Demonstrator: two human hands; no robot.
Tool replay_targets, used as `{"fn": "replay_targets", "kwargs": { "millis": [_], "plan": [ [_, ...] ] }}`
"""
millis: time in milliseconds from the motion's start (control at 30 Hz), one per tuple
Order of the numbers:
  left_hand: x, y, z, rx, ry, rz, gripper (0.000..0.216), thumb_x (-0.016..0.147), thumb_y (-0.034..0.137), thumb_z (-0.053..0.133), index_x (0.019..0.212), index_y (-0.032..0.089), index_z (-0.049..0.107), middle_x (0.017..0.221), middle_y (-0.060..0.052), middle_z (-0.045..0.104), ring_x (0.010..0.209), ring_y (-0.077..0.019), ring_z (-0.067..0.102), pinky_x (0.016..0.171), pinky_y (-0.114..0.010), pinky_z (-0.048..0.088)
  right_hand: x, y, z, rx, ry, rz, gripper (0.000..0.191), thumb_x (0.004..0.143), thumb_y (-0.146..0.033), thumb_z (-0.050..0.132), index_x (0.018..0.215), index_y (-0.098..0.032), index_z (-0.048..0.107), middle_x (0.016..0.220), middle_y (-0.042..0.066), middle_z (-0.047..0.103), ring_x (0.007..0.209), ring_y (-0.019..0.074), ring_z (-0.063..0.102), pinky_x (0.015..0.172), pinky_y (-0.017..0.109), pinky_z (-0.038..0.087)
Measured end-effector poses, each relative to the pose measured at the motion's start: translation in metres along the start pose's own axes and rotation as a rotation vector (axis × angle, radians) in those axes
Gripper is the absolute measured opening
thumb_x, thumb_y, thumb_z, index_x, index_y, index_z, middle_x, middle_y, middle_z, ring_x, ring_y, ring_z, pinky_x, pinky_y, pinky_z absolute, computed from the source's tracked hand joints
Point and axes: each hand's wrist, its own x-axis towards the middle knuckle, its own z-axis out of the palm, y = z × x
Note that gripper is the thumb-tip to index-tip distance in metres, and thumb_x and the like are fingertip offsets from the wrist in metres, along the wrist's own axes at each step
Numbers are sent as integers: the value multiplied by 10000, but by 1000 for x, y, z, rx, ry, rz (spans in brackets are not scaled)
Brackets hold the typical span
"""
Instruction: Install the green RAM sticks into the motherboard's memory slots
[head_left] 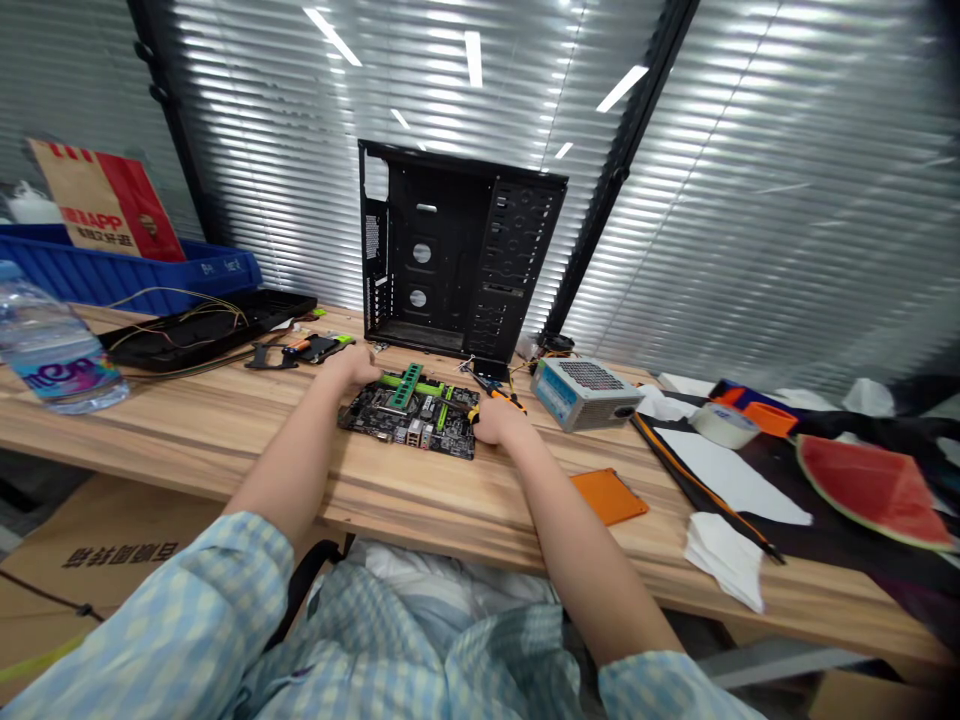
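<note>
Clasping motherboard (409, 410), left hand (351, 368) on left edge, right hand (495, 420) on right

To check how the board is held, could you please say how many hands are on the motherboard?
2. The left hand rests on the left end of the motherboard; the right hand is at its right edge, by the orange-handled tool. No other hands show.

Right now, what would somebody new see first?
The tall black computer case standing open at the back of the table catches the eye first. In front of it a circuit board lies between the left hand and right hand. Far right sits a red watermelon slice.
</note>
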Motion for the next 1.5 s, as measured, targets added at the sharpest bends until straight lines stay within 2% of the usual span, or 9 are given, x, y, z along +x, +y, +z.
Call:
{"fn": "replay_targets", "kwargs": {
  "millis": [500, 700, 867, 1000, 1167, 1333, 1500],
  "plan": [
    [-8, 11, -4, 23, 24, 17, 511, 698, 458, 562, 1031, 107, 726, 1136, -212, 674, 1034, -343, 640, 815, -343, 525, 4, 1, 3, -10, 8, -17, 436, 790, -225, 576, 1191, -67, 640, 1199, 210, 644, 1073, 287, 636, 858, 328, 506],
    [-12, 13, -7, 36, 11, 5, 511, 695, 438, 569, 1070, 119, 710, 1168, -205, 660, 1064, -340, 629, 832, -344, 521, 3, 0, 2, 2, 1, -3, 431, 786, -227, 586, 1183, -72, 647, 1202, 213, 641, 1075, 291, 633, 854, 334, 510],
    [-7, 8, -4, 4, 12, -5, 536, 702, 494, 537, 1048, 125, 718, 1163, -209, 662, 1045, -354, 634, 823, -375, 525, 3, 0, 2, 2, 6, -9, 425, 786, -224, 582, 1177, -70, 648, 1193, 211, 646, 1066, 295, 636, 848, 334, 513],
    [0, 4, 1, -19, 21, -5, 563, 729, 528, 502, 1025, 103, 722, 1091, -213, 689, 985, -325, 661, 796, -322, 523, 3, 0, 2, -2, 3, -14, 420, 788, -224, 581, 1174, -71, 648, 1196, 212, 645, 1066, 286, 638, 853, 323, 510],
    [0, 7, 3, 26, -1, 39, 443, 781, 468, 483, 918, 138, 743, 990, -144, 730, 927, -260, 672, 770, -243, 503, 2, 0, 2, -16, 9, -14, 414, 789, -223, 577, 1168, -78, 653, 1188, 208, 651, 1057, 278, 643, 849, 313, 509],
    [-5, 12, 1, 9, -37, 55, 449, 841, 402, 427, 981, 111, 738, 1048, -159, 718, 960, -254, 661, 829, -246, 481, 2, 0, 2, -12, 16, -19, 417, 788, -223, 576, 1170, -78, 653, 1189, 206, 651, 1058, 281, 641, 848, 311, 508],
    [-2, 12, 3, -13, -37, 50, 456, 843, 409, 427, 1015, 126, 740, 1096, -141, 709, 996, -235, 651, 866, -222, 463, 4, 1, 5, -5, 21, -14, 412, 789, -229, 582, 1168, -86, 654, 1176, 206, 657, 1056, 280, 644, 851, 317, 507]
  ]
}}
